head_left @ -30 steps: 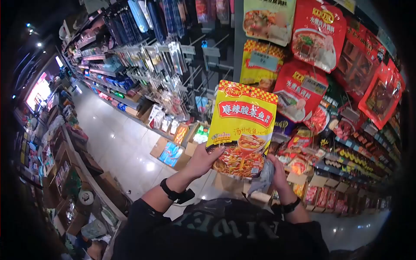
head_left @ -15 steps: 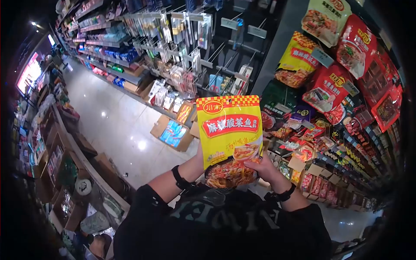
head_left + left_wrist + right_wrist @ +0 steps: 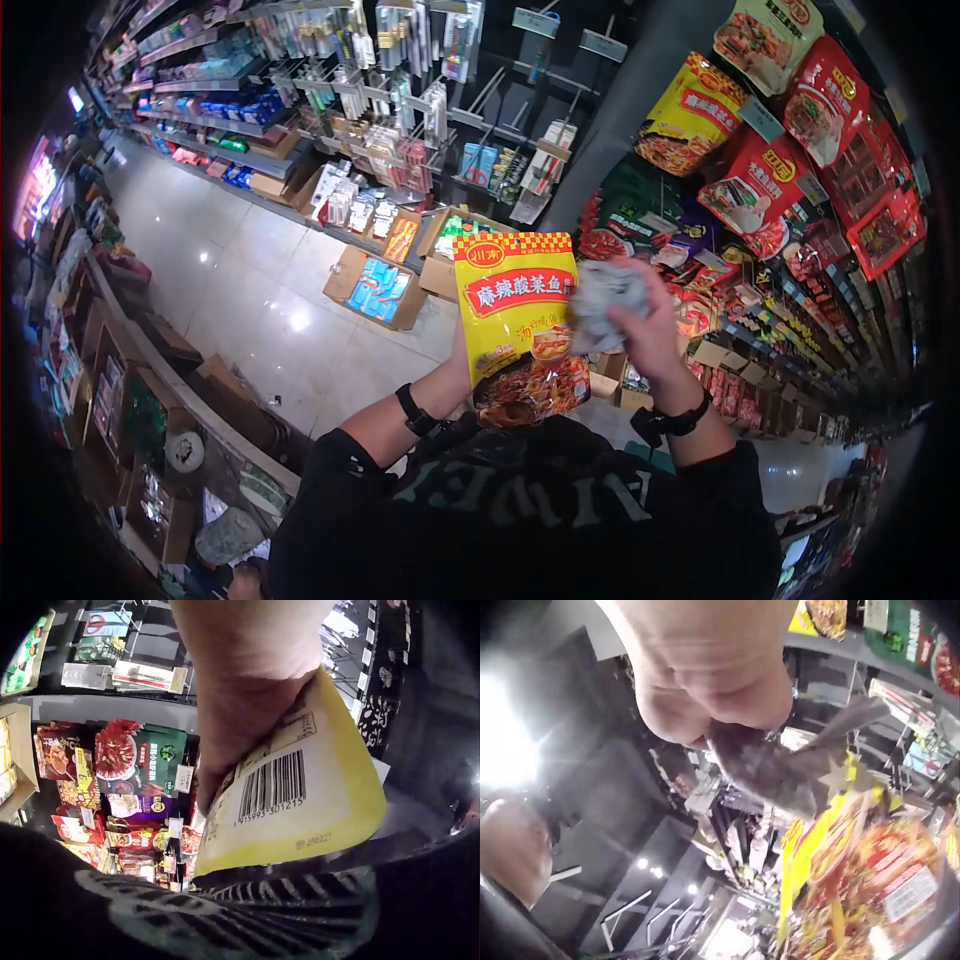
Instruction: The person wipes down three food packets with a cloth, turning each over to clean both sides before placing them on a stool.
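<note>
A yellow seasoning packet (image 3: pixel 515 315) with a red label and a picture of a dish faces up in front of the chest. My left hand (image 3: pixel 247 667) grips it from behind; the packet hides most of this hand in the head view. In the left wrist view the packet's back (image 3: pixel 330 787) shows a barcode. My right hand (image 3: pixel 655 335) holds a crumpled grey cloth (image 3: pixel 605 305), blurred, beside the packet's right edge. The right wrist view shows the cloth (image 3: pixel 769 776) bunched under the hand, its tail hanging over the packet's front (image 3: pixel 870 900).
On the right rack hang more seasoning packets, among them a matching yellow one (image 3: pixel 690 115) and a red one (image 3: pixel 755 180). Pegs with small goods (image 3: pixel 400 100) stand ahead. An open carton of blue packs (image 3: pixel 378 290) sits on the tiled floor (image 3: pixel 250 270). Cartons line the left side.
My right hand has come off the packet's lower right front and moved up and right with the grey cloth. The left thumb, on the packet's front a second ago, is now out of sight.
</note>
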Tool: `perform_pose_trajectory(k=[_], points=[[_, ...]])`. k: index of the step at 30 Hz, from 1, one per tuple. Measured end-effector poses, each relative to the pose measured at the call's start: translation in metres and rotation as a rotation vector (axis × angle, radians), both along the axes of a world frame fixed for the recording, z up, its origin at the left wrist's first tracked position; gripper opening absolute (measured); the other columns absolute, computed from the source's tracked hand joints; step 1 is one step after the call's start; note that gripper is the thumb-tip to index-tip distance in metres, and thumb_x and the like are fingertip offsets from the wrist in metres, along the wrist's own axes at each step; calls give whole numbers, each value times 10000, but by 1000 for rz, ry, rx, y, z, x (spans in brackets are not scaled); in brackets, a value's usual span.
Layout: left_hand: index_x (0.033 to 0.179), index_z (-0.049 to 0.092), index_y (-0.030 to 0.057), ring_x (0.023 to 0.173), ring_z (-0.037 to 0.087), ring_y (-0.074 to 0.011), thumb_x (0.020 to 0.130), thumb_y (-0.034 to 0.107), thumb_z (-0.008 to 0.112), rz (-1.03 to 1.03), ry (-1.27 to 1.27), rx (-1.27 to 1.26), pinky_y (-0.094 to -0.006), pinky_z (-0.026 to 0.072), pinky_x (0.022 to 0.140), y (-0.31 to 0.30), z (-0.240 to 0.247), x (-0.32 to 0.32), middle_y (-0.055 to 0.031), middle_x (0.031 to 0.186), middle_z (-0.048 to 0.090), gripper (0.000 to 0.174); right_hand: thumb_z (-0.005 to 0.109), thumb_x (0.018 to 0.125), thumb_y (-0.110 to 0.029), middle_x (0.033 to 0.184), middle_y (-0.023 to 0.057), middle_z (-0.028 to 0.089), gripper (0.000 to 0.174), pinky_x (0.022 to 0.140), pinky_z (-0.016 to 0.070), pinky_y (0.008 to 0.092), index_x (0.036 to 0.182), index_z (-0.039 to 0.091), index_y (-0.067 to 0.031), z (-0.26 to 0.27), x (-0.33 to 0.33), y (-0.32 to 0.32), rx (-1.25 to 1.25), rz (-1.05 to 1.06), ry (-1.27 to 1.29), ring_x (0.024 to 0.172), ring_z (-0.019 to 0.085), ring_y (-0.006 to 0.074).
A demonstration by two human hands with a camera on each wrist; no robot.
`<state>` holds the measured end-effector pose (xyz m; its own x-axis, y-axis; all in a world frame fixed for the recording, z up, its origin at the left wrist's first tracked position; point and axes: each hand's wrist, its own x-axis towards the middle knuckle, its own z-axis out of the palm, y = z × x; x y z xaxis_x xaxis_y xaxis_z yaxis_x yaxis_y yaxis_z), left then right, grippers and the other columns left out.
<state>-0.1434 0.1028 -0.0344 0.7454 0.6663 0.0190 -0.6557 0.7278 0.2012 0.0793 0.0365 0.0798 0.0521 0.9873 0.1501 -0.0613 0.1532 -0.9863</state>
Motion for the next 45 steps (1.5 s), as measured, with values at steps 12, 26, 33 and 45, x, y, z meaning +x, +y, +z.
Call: perform_pose_trajectory(k=[12,26,33,45], points=[[1545,302,113,1374,463,-342,1059,534,275,-80,-15,-17,-501,390,1137,-1,-5,31,-172,1513,432,644,633,845,-85,1447,137,522,495,1107,384,487,1333,563,-39,-30,33,28,391,26,-1259,1294,489,376],[1562,276,115,1396,440,-338,1015,643,273,-81,93,111,-505,343,1166,-13,25,109,-157,1544,405,760,604,808,20,1414,196,513,519,1119,378,443,1323,542,5,-2,103,30,408,53,-1148,1315,481,372],[1536,327,114,1368,466,-352,1010,620,325,-55,168,150,-518,397,1128,-18,38,142,-174,1499,442,730,644,806,-24,1300,170,575,378,974,479,434,1182,632,15,-11,101,0,589,122,-884,1137,568,356],[1561,279,121,1392,448,-328,999,657,302,-58,285,242,-511,363,1152,-21,47,150,-154,1542,412,777,571,850,7,1284,204,543,381,1023,463,416,1228,601,42,-6,127,23,472,-197,-828,1185,558,376]])
